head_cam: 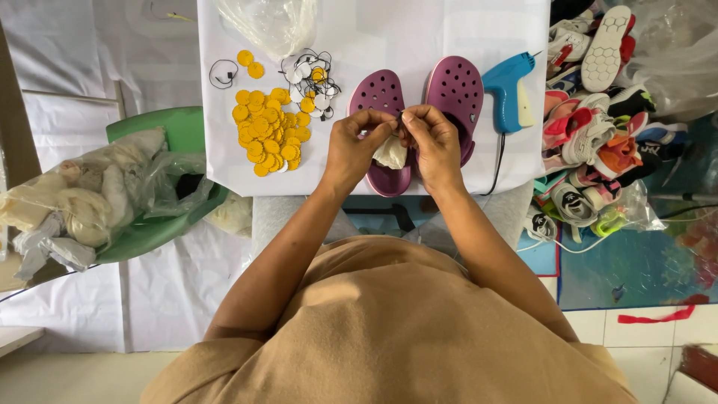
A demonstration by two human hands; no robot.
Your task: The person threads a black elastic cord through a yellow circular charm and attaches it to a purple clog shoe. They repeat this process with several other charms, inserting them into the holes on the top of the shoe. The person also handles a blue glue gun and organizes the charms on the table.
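Two purple clogs lie side by side on a white table (359, 37): the left clog (380, 97) partly under my hands, the right clog (456, 90) beside it. My left hand (351, 146) and my right hand (434, 142) meet above the left clog, fingers pinched together on a small wad of white paper (391, 153). Something thin and dark shows between the fingertips; I cannot tell what it is. A pile of round yellow tags (268, 131) lies to the left of my hands. A blue tagging gun (508, 90) rests to the right of the clogs.
White tags with black strings (310, 78) lie behind the yellow pile, and a clear plastic bag (269, 22) sits at the table's far edge. A green chair (161, 217) on the left bears a bag of crumpled paper (82, 198). Several children's shoes (598, 142) are heaped on the right.
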